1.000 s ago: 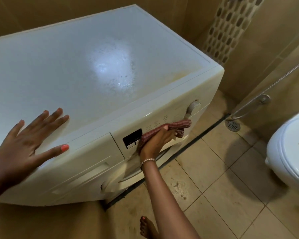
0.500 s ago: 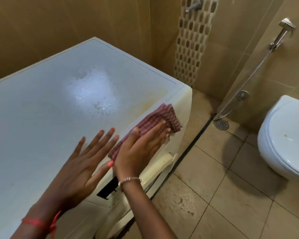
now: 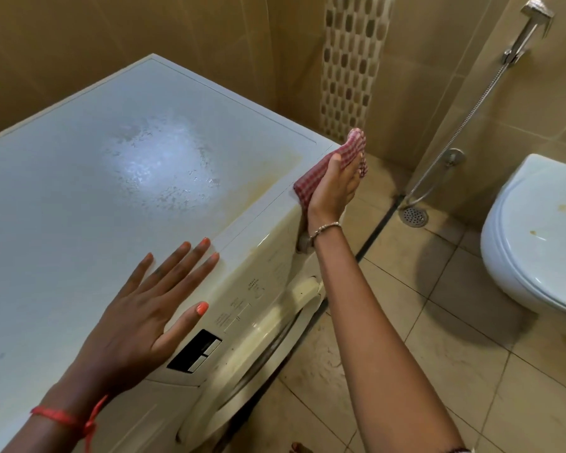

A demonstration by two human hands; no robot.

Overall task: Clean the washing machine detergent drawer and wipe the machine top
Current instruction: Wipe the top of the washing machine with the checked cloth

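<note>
Left hand (image 3: 138, 322): flat, fingers straight and slightly spread, palm down on the washing machine top (image 3: 111, 158) at its front edge, holding nothing. A red thread (image 3: 62, 416) is tied round that wrist.

Just under the left thumb, on the front panel: a dark display (image 3: 195, 351). Below it is the curved rim of the door (image 3: 258, 354).

Right hand (image 3: 332, 188): out past the left fingertips at the machine's front right corner. The fingers are extended and press a red-checked cloth (image 3: 307, 181) against the corner edge. The cloth laps over the fingertips and hangs off both sides of the hand (cannot tell whether the thumb pinches it). There is a beaded bracelet (image 3: 324, 228) on the wrist, and a dial (image 3: 303, 241) is half hidden behind it.

Beyond the left hand, mid-top: a bright wet patch (image 3: 164, 165). Yellowish staining runs toward the corner where the cloth sits.

Right of the right forearm: tiled floor, then a white toilet (image 3: 536, 240), lid down. Beyond the right hand is a floor drain (image 3: 415, 216). A hose runs up the wall to a hand sprayer (image 3: 533, 18).
</note>
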